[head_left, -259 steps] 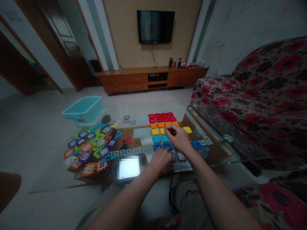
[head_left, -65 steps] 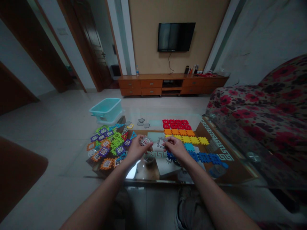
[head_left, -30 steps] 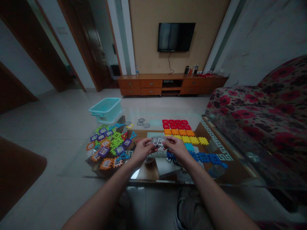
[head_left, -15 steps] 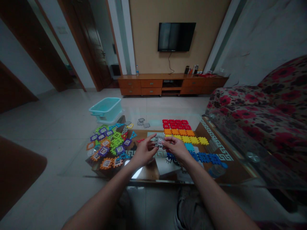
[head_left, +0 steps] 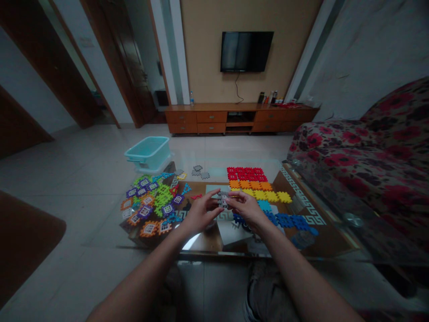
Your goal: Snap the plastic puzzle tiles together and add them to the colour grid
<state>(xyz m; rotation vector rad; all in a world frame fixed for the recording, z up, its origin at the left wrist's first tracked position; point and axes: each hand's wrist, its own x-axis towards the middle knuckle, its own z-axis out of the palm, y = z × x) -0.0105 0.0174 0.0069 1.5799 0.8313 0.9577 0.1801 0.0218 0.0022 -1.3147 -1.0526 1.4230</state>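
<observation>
A grey interlocking tile [head_left: 223,200] with a white window insert is held up over the glass table [head_left: 214,226]. My right hand [head_left: 246,207] pinches its right side between thumb and fingers. My left hand [head_left: 203,212] is curled at the tile's left side, fingertips and thumb at its edges. To the right lie rows of joined tiles: red tiles [head_left: 245,173], orange tiles [head_left: 250,185], yellow tiles [head_left: 271,196] and blue tiles [head_left: 284,219]. On the left is a loose heap with green tiles [head_left: 163,197], purple window tiles [head_left: 145,211] and orange window tiles [head_left: 148,228].
Grey tiles [head_left: 197,171] lie at the table's far side. A turquoise bin [head_left: 149,152] stands beyond the left corner. A clear bottle [head_left: 304,238] with a blue cap lies near the front right. A floral sofa [head_left: 355,147] is to the right, a TV cabinet [head_left: 211,117] at the back.
The grey tile has turned slightly in my fingers and moved a little to the right. My left hand has shifted slightly with it. The tiles on the table look the same.
</observation>
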